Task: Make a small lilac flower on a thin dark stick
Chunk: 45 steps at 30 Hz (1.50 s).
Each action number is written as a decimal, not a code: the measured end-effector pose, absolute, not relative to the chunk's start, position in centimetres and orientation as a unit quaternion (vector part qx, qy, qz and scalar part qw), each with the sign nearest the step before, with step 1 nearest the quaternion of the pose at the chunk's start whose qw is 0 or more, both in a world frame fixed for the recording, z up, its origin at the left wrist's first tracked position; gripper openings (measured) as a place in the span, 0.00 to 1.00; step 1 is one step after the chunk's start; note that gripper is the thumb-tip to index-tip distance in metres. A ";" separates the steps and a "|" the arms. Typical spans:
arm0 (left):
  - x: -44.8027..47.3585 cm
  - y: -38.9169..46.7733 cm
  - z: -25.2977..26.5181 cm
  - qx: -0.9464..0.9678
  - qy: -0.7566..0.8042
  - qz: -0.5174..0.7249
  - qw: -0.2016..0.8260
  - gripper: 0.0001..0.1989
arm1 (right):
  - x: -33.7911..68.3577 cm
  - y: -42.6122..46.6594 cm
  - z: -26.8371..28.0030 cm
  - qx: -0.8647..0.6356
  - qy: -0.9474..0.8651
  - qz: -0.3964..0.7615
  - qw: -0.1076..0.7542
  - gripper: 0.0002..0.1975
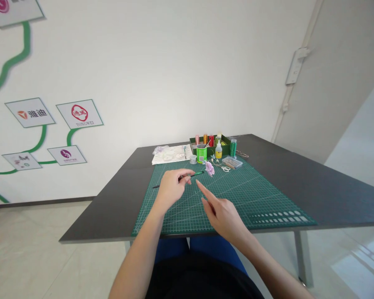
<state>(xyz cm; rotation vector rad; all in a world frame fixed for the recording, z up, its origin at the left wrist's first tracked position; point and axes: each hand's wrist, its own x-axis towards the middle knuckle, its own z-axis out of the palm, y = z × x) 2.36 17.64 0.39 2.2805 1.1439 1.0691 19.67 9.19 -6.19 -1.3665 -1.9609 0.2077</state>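
Between the thumb and fingers of my left hand [172, 187] is a pale purple artificial flower [210, 168]. Its thin stem is green near the bloom and dark further back, and the dark end sticks out past the left side of the hand. The bloom points right, held above the green cutting mat [187, 211]. My right hand [222, 211] hovers just below and right of the stem, its index finger stretched out and the thumb apart. Nothing shows in its fingers, and the fingertip looks apart from the stem.
A green tray [226, 148] with thread spools stands at the back, behind a green can [201, 153], a glue bottle [218, 150] and a green thread spool [233, 148]. White-handled scissors [225, 169] lie beside a clear plastic box [232, 162]. A white pad [168, 154] is back left.
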 end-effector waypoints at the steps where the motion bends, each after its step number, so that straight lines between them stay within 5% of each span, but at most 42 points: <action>1: 2.4 17.7 0.3 0.809 0.406 0.381 0.187 0.14 | 19.4 9.4 -6.2 -0.529 -0.758 0.079 0.373 0.29; 9: 2.2 18.1 0.0 0.807 0.408 0.377 0.200 0.14 | 18.9 10.5 -6.8 -0.495 -0.709 0.117 0.489 0.25; 12: 2.2 18.7 -0.4 0.809 0.408 0.368 0.207 0.13 | 19.5 12.4 -6.8 -0.480 -0.631 0.269 0.546 0.28; 17: 1.9 19.9 -1.5 0.795 0.412 0.378 0.236 0.13 | 21.8 15.5 -6.5 -0.449 -0.563 0.495 0.485 0.42; 22: 1.4 20.3 -1.8 0.782 0.416 0.389 0.252 0.14 | 25.4 15.4 -7.0 -0.582 -0.624 0.358 0.378 0.23; 26: 1.5 20.0 -1.5 0.778 0.409 0.395 0.267 0.14 | 26.1 15.0 -7.7 -0.645 -0.598 0.176 0.443 0.20; 31: 2.1 19.5 -1.2 0.782 0.396 0.401 0.267 0.13 | 22.6 13.8 -6.8 -0.440 -0.579 0.422 0.541 0.37; 35: 2.1 19.3 -1.4 0.782 0.387 0.408 0.269 0.14 | 19.8 12.8 -5.9 -0.337 -0.553 0.539 0.539 0.40; 45: 2.0 18.2 -0.4 0.775 0.400 0.409 0.267 0.15 | 18.9 12.0 -6.5 -0.383 -0.532 0.532 0.536 0.38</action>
